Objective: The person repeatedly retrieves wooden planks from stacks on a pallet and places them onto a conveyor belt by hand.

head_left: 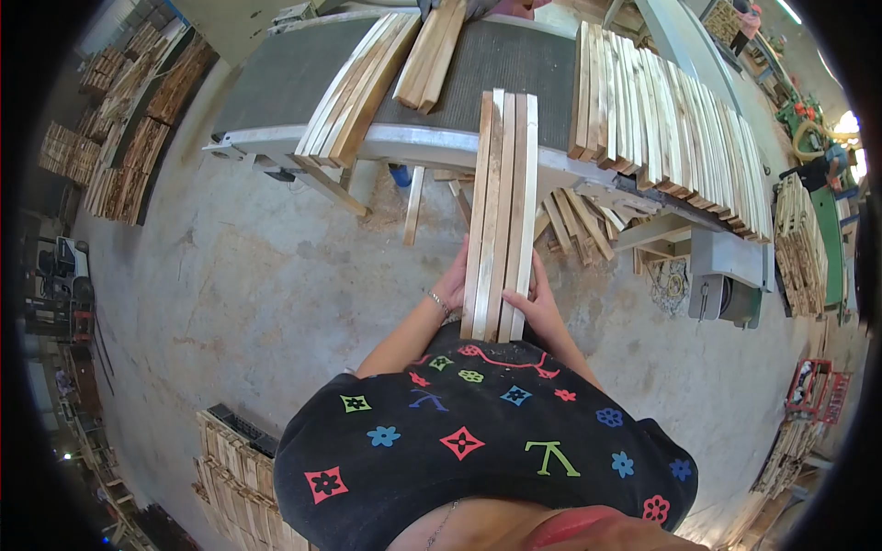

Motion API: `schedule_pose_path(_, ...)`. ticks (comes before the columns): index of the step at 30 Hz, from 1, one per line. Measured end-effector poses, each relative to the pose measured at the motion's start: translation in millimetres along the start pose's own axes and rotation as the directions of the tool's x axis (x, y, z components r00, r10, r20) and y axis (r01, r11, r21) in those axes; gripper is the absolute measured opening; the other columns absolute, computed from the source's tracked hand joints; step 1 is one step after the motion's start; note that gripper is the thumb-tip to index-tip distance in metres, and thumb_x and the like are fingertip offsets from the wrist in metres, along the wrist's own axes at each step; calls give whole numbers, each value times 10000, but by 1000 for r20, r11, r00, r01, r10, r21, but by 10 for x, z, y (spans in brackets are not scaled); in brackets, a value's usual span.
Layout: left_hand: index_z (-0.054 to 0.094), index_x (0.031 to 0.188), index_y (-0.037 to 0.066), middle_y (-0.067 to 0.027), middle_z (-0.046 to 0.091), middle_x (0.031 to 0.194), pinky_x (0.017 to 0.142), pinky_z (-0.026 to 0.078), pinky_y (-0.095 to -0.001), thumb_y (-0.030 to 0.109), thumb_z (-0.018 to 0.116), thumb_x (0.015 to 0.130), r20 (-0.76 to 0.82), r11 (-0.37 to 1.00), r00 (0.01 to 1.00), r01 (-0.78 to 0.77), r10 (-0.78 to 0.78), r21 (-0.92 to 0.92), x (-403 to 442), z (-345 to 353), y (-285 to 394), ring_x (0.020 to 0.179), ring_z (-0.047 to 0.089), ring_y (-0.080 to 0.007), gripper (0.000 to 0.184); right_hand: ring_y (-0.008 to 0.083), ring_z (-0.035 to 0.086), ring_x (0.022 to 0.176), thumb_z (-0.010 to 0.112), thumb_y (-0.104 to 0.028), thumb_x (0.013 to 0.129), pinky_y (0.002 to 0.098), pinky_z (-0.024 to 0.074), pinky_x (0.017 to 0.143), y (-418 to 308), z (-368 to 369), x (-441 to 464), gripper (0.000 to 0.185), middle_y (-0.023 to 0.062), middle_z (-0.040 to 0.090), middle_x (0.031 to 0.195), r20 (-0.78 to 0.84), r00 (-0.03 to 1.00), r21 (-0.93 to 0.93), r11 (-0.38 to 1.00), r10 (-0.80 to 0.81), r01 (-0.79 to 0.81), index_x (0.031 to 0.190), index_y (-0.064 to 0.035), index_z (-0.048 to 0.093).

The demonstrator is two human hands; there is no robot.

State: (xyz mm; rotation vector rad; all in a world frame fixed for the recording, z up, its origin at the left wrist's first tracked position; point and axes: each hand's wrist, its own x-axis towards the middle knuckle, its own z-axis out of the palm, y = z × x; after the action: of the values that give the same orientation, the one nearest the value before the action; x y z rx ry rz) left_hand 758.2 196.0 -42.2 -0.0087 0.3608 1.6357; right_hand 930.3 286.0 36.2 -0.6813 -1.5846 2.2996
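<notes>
Several long wooden strips stand side by side in a bundle between my two hands, their near ends close to my dark patterned top. My left hand presses on the bundle's left side, its fingers partly hidden behind the wood. On the right side, my right hand grips the same bundle, with the thumb across the outer strip. The far ends of the strips reach over the near edge of a conveyor belt. On the belt lie another group of strips and a smaller bundle.
A long row of strips lies at the belt's right side. A co-worker's gloved hand is at the far side. Loose wood pieces lie under the machine. Stacked wood stands at the lower left.
</notes>
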Motion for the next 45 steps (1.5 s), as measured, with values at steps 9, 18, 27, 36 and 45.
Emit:
schedule_pose_path(9, 437, 1436, 35, -177, 598, 1319, 902, 592, -414, 606, 413, 982, 30, 971, 994, -113, 110, 213, 666, 430, 798, 1130, 650, -270, 730, 184, 539, 1242, 632, -97, 938, 322, 450, 1020, -608, 38, 859, 706, 124, 506, 1412, -5, 993, -35, 993, -114, 114, 1537, -24, 265)
schedule_pose_path(18, 425, 1433, -8, -200, 599, 1318, 969, 553, -411, 575, 414, 1003, 5, 985, 988, -155, 155, 79, 685, 178, 827, 1148, 642, -287, 724, 236, 557, 1227, 621, -155, 948, 352, 458, 1008, -344, -61, 935, 766, 183, 532, 1375, -83, 993, 236, 966, -86, 104, 1567, -67, 179)
schedule_pose_path(27, 388, 1471, 21, -201, 536, 1396, 964, 558, -444, 523, 386, 1030, 34, 996, 996, -79, 78, 41, 311, 311, 581, 1196, 612, -301, 668, 235, 390, 1387, 597, -124, 937, 368, 331, 1126, -87, -20, 778, 759, 157, 375, 1518, -131, 985, 209, 968, -115, 141, 1568, -60, 180)
schedule_pose_path(36, 421, 1449, 28, -154, 590, 1337, 918, 587, -404, 538, 386, 1017, 42, 981, 992, -127, 122, 144, 782, 488, 968, 1138, 646, -250, 670, 219, 460, 1328, 637, -103, 919, 356, 405, 1066, -520, -4, 1346, 756, 120, 452, 1460, -61, 976, 95, 972, -210, 215, 1550, -40, 224)
schedule_pose_path(45, 439, 1450, 61, -140, 557, 1390, 1070, 430, -497, 622, 448, 971, -35, 975, 993, -105, 113, 194, 734, 398, 984, 1289, 533, -287, 738, 234, 507, 1290, 577, -281, 993, 404, 451, 1022, -321, -265, 1338, 682, 122, 444, 1469, -91, 993, 340, 935, -75, 102, 1553, -90, 239)
